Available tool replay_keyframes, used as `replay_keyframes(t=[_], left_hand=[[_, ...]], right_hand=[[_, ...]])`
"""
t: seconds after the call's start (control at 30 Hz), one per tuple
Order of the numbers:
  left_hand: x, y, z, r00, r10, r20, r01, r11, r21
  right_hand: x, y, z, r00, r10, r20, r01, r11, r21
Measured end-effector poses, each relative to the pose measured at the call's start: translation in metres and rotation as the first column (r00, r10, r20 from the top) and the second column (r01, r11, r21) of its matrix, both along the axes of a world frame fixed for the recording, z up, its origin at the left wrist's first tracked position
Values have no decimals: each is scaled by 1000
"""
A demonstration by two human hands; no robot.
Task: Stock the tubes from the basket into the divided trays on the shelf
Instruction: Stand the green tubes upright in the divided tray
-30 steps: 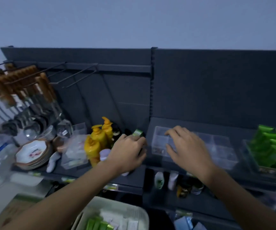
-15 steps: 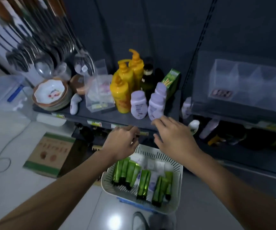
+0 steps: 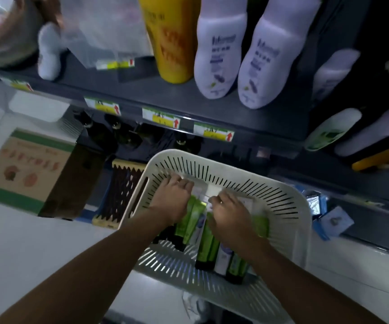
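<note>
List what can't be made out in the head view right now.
- Grasp: left hand and right hand cover the green tubes; hold unclear.
- Tube count: hidden by the hands and the basket wall.
- Divided trays: out of frame.
- Lavender bottles: tops cut off, labels blurred.

Dim, bluish cast, heavy motion blur across the lavender bottles (image 3: 216, 54) and yellow bottle (image 3: 170, 40) up top, wide-angle stretch at edges, bright patches through the basket (image 3: 282, 206) slots, lower shelf (image 3: 212, 106) in deep shadow, floor (image 3: 25, 253) pale.
</note>
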State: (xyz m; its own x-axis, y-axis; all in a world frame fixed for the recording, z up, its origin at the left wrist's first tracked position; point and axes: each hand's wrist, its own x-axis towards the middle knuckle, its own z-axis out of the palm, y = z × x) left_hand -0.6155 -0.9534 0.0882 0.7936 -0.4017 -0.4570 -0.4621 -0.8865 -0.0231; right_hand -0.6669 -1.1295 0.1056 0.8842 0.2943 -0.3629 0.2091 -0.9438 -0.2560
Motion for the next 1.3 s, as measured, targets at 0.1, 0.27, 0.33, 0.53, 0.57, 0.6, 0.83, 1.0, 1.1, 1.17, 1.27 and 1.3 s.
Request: replay_keyframes(t=[0.1, 0.27, 0.33, 0.53, 0.57, 0.6, 0.83, 1.0, 1.1, 1.17, 1.27, 1.3], left_hand=[[-2, -3, -23, 998, -62, 31, 59, 994, 89], [-16, -4, -34, 996, -80, 48, 73, 989, 126], [-19, -3, -34, 997, -42, 64, 35, 994, 101], [-22, -1, -19, 998, -26, 65, 22, 999, 48], [-22, -2, -15, 998, -30, 57, 28, 999, 34], [-22, -3, -9, 999, -32, 38, 31, 999, 15], [-27, -17, 44, 998, -21, -61, 15, 994, -113], [-20, -37, 99, 983, -46, 177, 77, 983, -169], [-9, -56, 146, 940, -115, 320, 175, 970, -166], [0, -70, 185, 911, -147, 385, 227, 959, -171], [12, -93, 249, 861, -131, 492, 264, 941, -213], [17, -101, 268, 845, -129, 519, 281, 933, -226]], right_hand=[[-3, 4, -40, 1000, 24, 11, -23, 995, -101], [-15, 9, -54, 998, 56, 22, -50, 974, -221], [-18, 7, -50, 998, 47, 34, -38, 974, -224], [-23, 2, -40, 999, -41, 28, 44, 994, -99], [-24, 2, -36, 999, -45, 28, 47, 996, -80], [-26, 1, -32, 999, -43, 28, 45, 998, -50], [-32, -8, 25, 993, -99, -66, 109, 980, 164], [-17, -25, 98, 995, -85, 61, 76, 988, 132], [-3, -41, 152, 980, -68, 186, 62, 997, 42], [5, -53, 193, 952, -64, 299, 66, 998, 2], [15, -71, 260, 921, -81, 382, 97, 995, -20], [18, -80, 280, 908, -82, 412, 98, 995, -19]])
